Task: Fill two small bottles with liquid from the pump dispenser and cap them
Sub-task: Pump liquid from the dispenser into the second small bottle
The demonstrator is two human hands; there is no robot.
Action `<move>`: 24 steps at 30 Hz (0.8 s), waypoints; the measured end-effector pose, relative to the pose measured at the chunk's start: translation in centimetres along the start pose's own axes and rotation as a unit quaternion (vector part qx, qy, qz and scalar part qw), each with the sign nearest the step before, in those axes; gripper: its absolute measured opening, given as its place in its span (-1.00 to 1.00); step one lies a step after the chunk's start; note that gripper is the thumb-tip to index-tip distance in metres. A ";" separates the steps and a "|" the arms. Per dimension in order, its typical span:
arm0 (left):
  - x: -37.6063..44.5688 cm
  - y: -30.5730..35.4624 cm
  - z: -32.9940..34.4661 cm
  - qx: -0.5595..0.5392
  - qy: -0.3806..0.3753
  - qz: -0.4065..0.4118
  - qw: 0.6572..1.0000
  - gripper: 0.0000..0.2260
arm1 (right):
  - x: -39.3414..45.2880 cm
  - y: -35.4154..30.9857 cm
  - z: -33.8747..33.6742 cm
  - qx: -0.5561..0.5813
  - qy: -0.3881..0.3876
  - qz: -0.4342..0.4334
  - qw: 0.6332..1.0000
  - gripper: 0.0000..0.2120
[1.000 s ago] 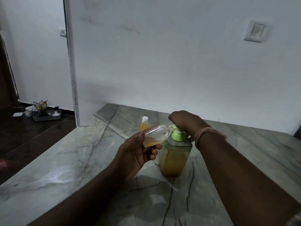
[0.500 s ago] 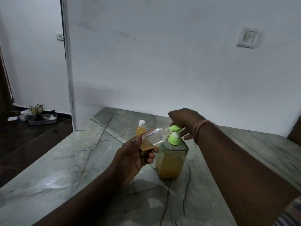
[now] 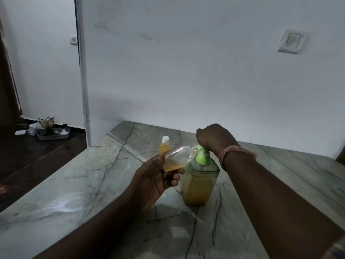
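- We see the pump dispenser (image 3: pixel 199 181) standing upright on the grey veined worktop (image 3: pixel 78 186), its clear square body more than half full of amber liquid and topped by a light green pump head.
- Our left hand (image 3: pixel 156 179) grips a small clear bottle (image 3: pixel 178 158) by its base end, fingers curled under it and thumb on top.
- That bottle is tipped nearly on its side, its open mouth up against the green spout; a shallow pool of amber liquid lies along its lower side.
- Our right hand (image 3: pixel 214 138) sits on top of the pump head with fingers curled downward over it; a pinkish thread band (image 3: pixel 229 152) circles the wrist. We cannot tell how far down the pump is pressed.
- A second small bottle (image 3: pixel 164 146), filled with amber liquid and closed with a white cap, stands upright on the worktop behind the left hand, near the white wall (image 3: pixel 186 71).
- A wall switch (image 3: pixel 291 41) is mounted high on the right of the wall.
- To the far left, on the dark floor (image 3: pixel 28 157), lies a grey tray (image 3: pixel 54 134) with small items we cannot make out.
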State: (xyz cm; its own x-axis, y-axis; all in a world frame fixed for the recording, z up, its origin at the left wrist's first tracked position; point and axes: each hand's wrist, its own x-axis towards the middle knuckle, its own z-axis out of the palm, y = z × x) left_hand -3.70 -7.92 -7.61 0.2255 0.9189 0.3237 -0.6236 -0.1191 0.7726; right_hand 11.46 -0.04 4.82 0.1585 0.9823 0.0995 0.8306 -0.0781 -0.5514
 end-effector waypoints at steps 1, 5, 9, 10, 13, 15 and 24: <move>0.0 0.0 0.1 0.002 0.001 -0.001 1.000 -0.56 | 0.1 0.2 0.2 -0.003 -0.003 -0.002 1.000 -0.79; 0.1 0.0 0.0 0.008 -0.003 -0.006 1.000 -0.56 | 0.2 0.4 0.7 -0.025 -0.011 -0.010 1.000 -0.79; 0.1 0.0 -0.1 0.005 -0.014 -0.006 1.000 -0.42 | -0.1 -0.2 -0.3 -0.044 0.000 -0.023 0.999 -0.80; 0.1 0.0 -0.1 0.004 -0.014 -0.005 1.000 -0.38 | 0.1 -0.3 -0.2 -0.046 0.003 -0.029 0.999 -0.80; 0.1 0.1 -0.4 0.004 -0.014 -0.001 1.000 -0.37 | 0.4 0.0 0.2 -0.038 0.003 -0.046 0.998 -0.81; 0.2 0.1 -0.4 -0.001 -0.014 -0.005 1.000 -0.37 | 0.4 0.4 0.7 -0.042 -0.012 -0.061 0.997 -0.78; 0.2 0.0 -0.1 0.001 0.009 -0.012 1.000 -0.50 | 0.2 -0.3 -0.2 -0.065 0.039 -0.043 0.996 -0.82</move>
State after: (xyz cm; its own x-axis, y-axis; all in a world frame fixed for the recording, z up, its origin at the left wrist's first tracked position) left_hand -3.76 -7.71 -7.58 0.2270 0.9283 0.2945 -0.6160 -0.0974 0.7817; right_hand 11.37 0.12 5.19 0.1204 0.9705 0.2087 0.9042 -0.0205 -0.4266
